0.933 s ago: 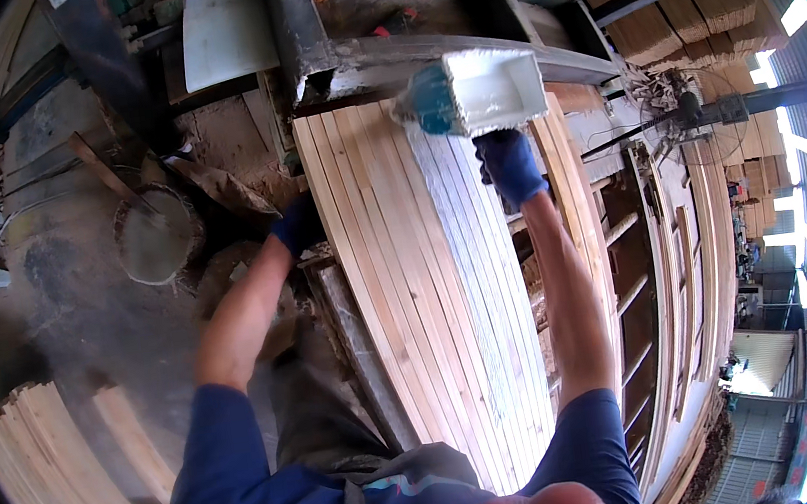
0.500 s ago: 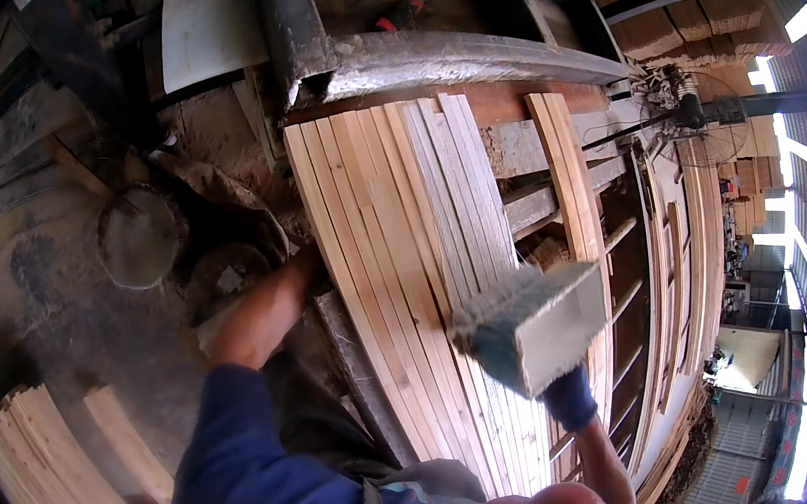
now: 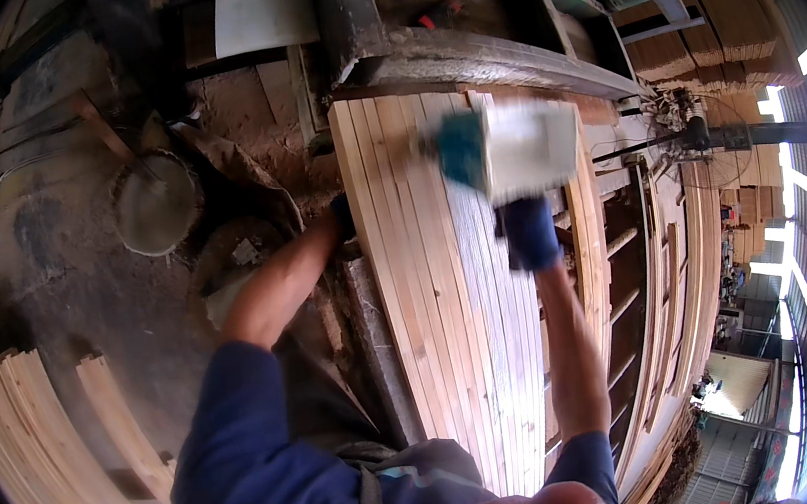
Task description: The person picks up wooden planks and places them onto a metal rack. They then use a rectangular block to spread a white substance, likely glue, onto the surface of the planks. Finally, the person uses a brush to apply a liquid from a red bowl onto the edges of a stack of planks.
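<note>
A row of long, narrow pale wood strips [image 3: 417,280] lies side by side, running away from me. Those on the right have a whitish, shiny surface. My right hand [image 3: 530,234], in a dark blue glove, is closed on a boxy white-and-teal applicator [image 3: 527,148], blurred by motion over the far right of the strips. Its exact kind is unclear; the underside of the tool is hidden. At the left edge of the row is my left hand [image 3: 343,217], dark-gloved, with its fingers hidden against the side of the strips.
A metal frame [image 3: 491,65] crosses beyond the strips' far ends. Separate boards [image 3: 587,239] lie to the right on a slatted rack. A round bucket [image 3: 156,204] with a stick in it stands on the left floor. More strips [image 3: 40,448] are stacked at lower left, and a fan [image 3: 702,137] stands right.
My right hand has swept the applicator away from me toward the strips' far ends, turning it. My left hand stays at the row's left edge; the whole view has shifted slightly.
</note>
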